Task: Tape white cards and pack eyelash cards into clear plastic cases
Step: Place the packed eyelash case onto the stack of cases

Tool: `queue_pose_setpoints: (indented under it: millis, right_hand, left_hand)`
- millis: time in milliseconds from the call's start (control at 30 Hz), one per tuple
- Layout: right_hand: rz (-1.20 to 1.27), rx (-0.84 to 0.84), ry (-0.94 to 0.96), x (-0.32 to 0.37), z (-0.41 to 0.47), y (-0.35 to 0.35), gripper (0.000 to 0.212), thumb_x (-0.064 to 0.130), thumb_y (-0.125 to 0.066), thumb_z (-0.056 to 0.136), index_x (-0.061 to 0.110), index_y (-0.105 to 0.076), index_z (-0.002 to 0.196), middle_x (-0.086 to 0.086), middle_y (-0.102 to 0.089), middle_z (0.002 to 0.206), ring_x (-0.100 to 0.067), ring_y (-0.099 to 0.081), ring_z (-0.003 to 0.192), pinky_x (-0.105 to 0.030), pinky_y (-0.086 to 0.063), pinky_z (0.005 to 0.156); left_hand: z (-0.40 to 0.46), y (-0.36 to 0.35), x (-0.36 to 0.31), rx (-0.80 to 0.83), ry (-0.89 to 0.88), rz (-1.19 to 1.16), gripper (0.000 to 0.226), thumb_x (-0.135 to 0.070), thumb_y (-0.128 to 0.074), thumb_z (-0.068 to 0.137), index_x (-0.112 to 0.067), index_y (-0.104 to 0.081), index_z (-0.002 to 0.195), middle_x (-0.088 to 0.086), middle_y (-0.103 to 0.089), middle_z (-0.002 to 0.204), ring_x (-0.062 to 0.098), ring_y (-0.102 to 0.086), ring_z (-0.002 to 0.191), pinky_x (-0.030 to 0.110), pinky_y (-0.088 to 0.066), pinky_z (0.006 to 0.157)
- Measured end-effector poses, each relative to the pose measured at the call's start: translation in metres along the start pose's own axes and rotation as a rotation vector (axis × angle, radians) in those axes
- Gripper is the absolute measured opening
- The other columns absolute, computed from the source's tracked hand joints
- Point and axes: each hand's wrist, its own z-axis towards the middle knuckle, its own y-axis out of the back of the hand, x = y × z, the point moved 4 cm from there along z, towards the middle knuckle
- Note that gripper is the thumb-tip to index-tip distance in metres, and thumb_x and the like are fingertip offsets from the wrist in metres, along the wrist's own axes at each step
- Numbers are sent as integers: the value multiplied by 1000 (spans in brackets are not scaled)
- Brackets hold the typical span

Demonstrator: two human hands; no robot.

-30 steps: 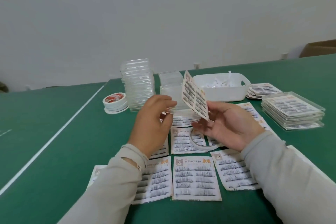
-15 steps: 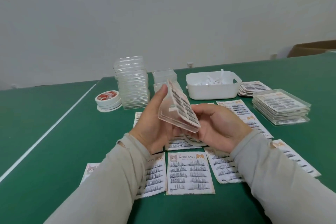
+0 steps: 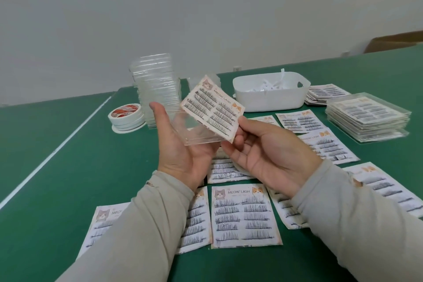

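Eyelash card (image 3: 211,107) now tilted face-up, half inside clear case (image 3: 196,131), left hand (image 3: 183,144) gripping case, right hand (image 3: 263,155) fingers pinching card.

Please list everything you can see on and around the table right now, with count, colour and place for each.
held eyelash card: one, white with black lashes, tilted above table centre
held clear case: one, transparent, open, under that card
loose eyelash cards: several, white, flat on the near table
stack of empty cases: one tall stack, clear, far left
tape rolls: small stack, white with red top, left of that stack
bin: one, white, paper strips inside, far centre
packed cases: one stack, clear, right
table: green, white line
left hand: holds the case
right hand: pinches the card's corner
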Motion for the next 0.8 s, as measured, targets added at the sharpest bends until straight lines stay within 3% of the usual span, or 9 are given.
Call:
queue_pose_setpoints:
  millis: [133, 333, 533, 800]
  right_hand:
    - [24, 0, -8, 0, -2, -1, 26, 10, -57, 100, -9, -64, 117, -11, -58, 79, -7, -52, 47, -40, -64, 69]
    - [15, -1, -28, 0, -4, -1, 23, 10, -57, 100, -6, -66, 113, -11, -61, 79, -7, -53, 47, -45, -63, 73]
    - [12, -13, -28, 3, -4, 0, 18, 11, -59, 99, -4, -68, 101, -10, -61, 81, -7, -53, 46, -41, -64, 64]
    - [16, -3, -21, 5, -4, 0, 17, 11, -58, 99, -3, -68, 102, -10, -58, 79, -8, -52, 47, -41, -64, 61]
  left_hand:
    - [-1, 0, 0, 2, -15, 32, 90, -85, -29, 88, -19, -50, 145, 26, -61, 136, 47, -57, 127, 66, -40, 107]
    - [-3, -5, 0, 8, -25, 38, 91, -84, -29, 89, -16, -48, 146, 29, -57, 139, 49, -54, 129, 69, -37, 109]
    - [-5, -8, -3, -21, -40, -1, 91, -82, -37, 88, -14, -40, 149, 30, -58, 137, 50, -55, 128, 73, -35, 107]
    - [-4, -5, -2, -10, -40, 13, 90, -80, -38, 89, -15, -39, 150, 28, -58, 138, 47, -55, 129, 73, -33, 110]
